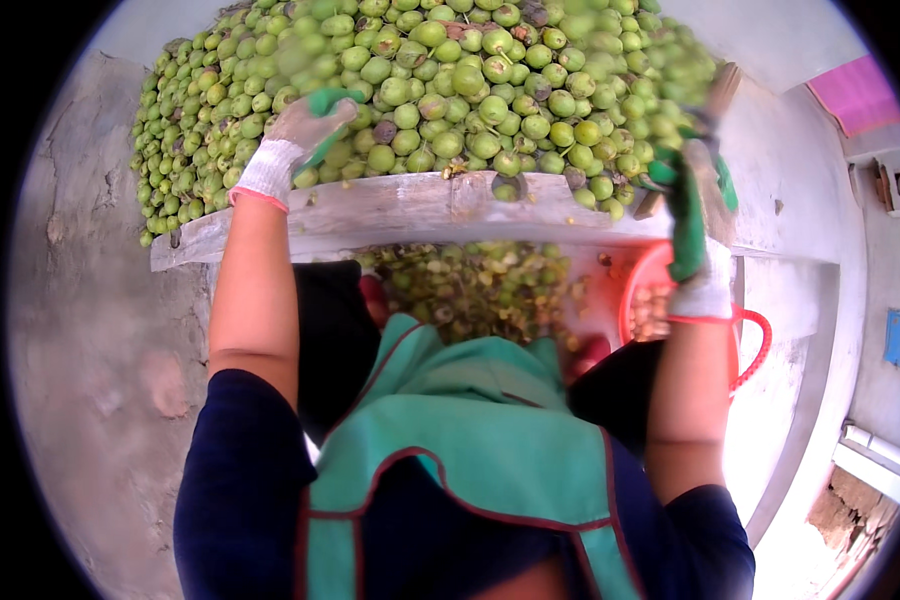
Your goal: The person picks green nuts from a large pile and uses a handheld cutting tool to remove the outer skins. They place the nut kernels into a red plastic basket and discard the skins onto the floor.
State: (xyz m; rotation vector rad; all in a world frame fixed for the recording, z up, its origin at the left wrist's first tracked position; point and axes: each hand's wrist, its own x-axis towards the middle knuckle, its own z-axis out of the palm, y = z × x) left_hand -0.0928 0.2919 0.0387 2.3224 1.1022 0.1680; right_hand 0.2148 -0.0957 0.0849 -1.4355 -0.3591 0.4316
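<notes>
My left hand (315, 125), in a white knit glove with green-coated fingers, hovers over the near left part of a big heap of round green-husked fruit (470, 85) that look like walnuts. Its fingers and thumb stand apart, and I see nothing between them. On the heap's right edge, my right hand (705, 200), gloved the same way, is closed around a blurred tool (712, 110) with a dark part and a brownish upper end. The tool's exact kind is not clear.
A worn wooden board (400, 205) with a notch edges the heap's near side. Below it lie husk scraps and fruit (480, 290) between my feet. A red bucket (632, 290) of pale brown nuts stands under my right forearm. Walls rise on both sides.
</notes>
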